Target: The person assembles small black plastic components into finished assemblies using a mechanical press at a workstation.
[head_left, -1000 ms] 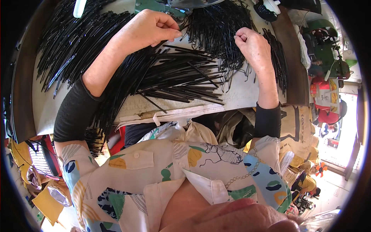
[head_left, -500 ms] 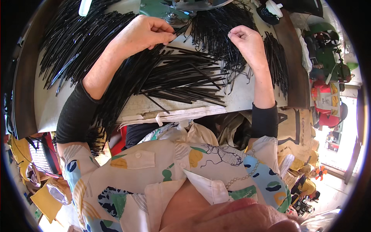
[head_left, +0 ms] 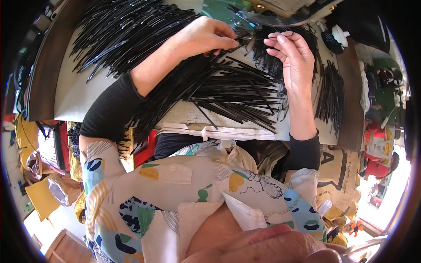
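Note:
My left hand [head_left: 210, 38] is closed in a pinch at the front of a green machine [head_left: 215, 11]. Between its thumb and fingers is the end of a thin black strip, mostly hidden by the fingers. To the right of the machine's metal parts [head_left: 244, 34], my right hand [head_left: 294, 57] is raised with its fingers apart and slightly bent; I see nothing clearly held in it. Beneath both hands lie long glossy black strips [head_left: 228, 90] in a loose heap. Behind my right hand is a tangled pile of thinner black pieces [head_left: 267, 65].
A big pile of black strips [head_left: 127, 35] covers the table's left side, and a smaller bundle [head_left: 331, 96] lies at its right. A curved metal arm [head_left: 302, 17] overhangs the back. A white-and-black spool-like item [head_left: 338, 35] stands far right. White cloth [head_left: 237, 133] lines the front edge.
The whole view has shifted, so the table appears farther right. My left hand has moved a little right, closer to the machine's metal parts. The fingers of my right hand have spread from a pinch.

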`<state>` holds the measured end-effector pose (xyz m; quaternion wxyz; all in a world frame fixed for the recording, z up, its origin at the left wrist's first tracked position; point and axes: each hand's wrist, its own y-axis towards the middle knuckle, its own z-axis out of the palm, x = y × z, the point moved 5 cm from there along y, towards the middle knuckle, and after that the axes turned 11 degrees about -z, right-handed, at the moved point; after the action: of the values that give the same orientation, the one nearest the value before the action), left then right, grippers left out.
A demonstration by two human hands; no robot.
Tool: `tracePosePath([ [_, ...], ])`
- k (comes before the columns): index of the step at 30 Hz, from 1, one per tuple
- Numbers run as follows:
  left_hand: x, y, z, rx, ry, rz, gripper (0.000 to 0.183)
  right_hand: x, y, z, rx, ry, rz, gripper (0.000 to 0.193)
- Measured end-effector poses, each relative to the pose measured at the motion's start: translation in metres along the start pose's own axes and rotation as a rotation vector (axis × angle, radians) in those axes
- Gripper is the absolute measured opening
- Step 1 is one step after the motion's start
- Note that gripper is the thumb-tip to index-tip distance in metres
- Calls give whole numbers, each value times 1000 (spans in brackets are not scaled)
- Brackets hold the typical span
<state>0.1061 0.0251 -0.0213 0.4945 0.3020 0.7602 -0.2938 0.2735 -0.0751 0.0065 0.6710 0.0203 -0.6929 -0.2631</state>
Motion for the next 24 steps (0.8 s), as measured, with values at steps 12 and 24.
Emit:
tracePosePath([
  [12,1,3,-3,3,-77,23,30,-19,-15,33,330,-291,140,14],
  [24,6,4,-17,-17,-237,-38,24,-11,-16,27,308,-320,176,20],
])
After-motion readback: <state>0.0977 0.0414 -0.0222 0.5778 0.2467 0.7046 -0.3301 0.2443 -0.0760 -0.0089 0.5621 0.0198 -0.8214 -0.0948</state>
